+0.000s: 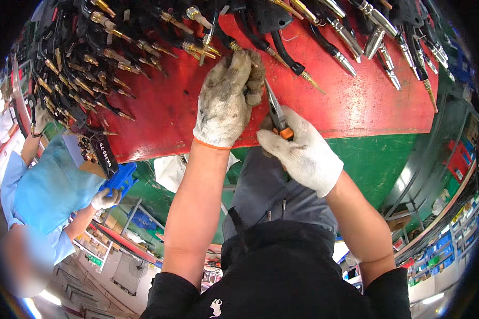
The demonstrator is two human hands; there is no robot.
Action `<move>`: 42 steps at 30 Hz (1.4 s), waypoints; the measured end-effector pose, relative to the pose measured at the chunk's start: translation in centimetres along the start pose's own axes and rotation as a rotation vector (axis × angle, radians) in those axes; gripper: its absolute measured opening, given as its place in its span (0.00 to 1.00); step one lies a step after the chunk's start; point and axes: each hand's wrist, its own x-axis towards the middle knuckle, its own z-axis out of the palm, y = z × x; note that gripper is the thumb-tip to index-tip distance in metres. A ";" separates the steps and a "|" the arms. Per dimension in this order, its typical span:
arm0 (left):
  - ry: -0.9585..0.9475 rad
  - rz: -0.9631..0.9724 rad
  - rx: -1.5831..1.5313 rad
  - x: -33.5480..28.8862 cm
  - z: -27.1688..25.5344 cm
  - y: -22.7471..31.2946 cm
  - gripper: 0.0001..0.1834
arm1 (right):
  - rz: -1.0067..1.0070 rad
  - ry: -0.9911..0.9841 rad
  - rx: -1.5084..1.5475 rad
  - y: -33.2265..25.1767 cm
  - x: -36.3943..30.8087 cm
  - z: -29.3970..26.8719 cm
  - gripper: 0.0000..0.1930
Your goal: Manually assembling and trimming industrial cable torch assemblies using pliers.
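Observation:
My left hand (226, 93), in a soiled white work glove, is closed around the brass end of a black-necked welding torch (226, 40) near the middle of the red table. The glove hides most of that end. In my right hand (306, 151), in a cleaner white glove, is a pair of pliers (274, 109) with grey metal jaws and orange handles. The jaws point up and away, just right of my left fingers. Whether their tips touch anything is unclear. Right of my left hand lies another torch (295, 66) with a thin brass tip.
Many black torches with brass ends (98, 74) crowd the red table (159, 122) at left. Several with silver nozzles (380, 45) lie at far right. A co-worker in blue (53, 186) holds a blue tray (121, 179) beside a black box (102, 154) at left.

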 end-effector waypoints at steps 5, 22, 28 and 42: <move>-0.028 -0.237 -0.286 0.4 -0.2 0.6 0.20 | 0.003 -0.079 0.061 -0.3 0.7 -0.3 0.14; -0.081 -0.198 -0.293 0.5 -0.8 -0.3 0.22 | -0.054 -0.127 0.138 -0.6 1.6 -0.4 0.11; -0.042 -0.068 -0.150 0.4 -0.6 0.0 0.16 | -0.013 -0.166 0.110 -1.4 1.5 -1.4 0.12; 0.069 0.818 0.820 0.8 -1.1 -1.2 0.16 | 0.057 -0.297 -0.061 -4.1 1.4 -4.2 0.12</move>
